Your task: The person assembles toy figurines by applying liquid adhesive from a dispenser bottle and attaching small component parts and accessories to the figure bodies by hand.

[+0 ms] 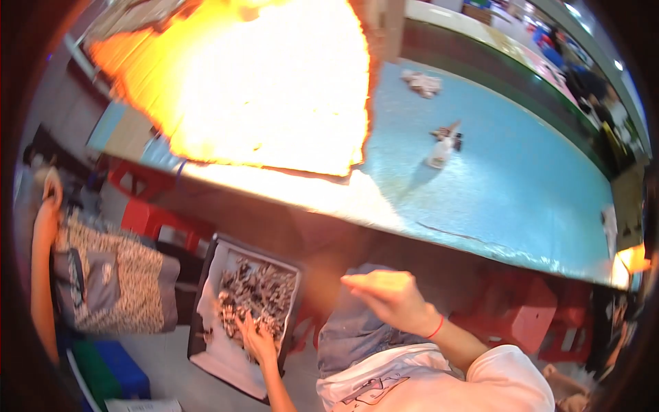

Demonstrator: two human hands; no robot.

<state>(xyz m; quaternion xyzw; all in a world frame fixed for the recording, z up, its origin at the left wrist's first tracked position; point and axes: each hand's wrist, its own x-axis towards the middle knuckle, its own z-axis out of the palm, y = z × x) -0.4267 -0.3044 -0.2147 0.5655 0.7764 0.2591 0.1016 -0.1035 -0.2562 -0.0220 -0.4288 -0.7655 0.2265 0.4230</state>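
My left hand (pixel 258 340) reaches down into a shallow dark-rimmed box (pixel 206 336) lined with white. Its fingers are apart and touch a heap of small brown and grey pieces (pixel 255 292), whose kind I cannot make out. Above my lap, well to the right of the box, my right hand (pixel 391 292) is held with its fingers pressed together and pointing left. Whatever lies between those fingertips, if anything, is too small to tell. A thin red string circles the right wrist.
A blue-topped table (pixel 508 185) stands ahead, with a white bottle (pixel 439 152) and a crumpled pale cloth (pixel 422 84) on it. A large glaring panel (pixel 274 96) covers its left part. Red stools (pixel 515 309) stand below; another person's arm (pixel 44 275) is at far left.
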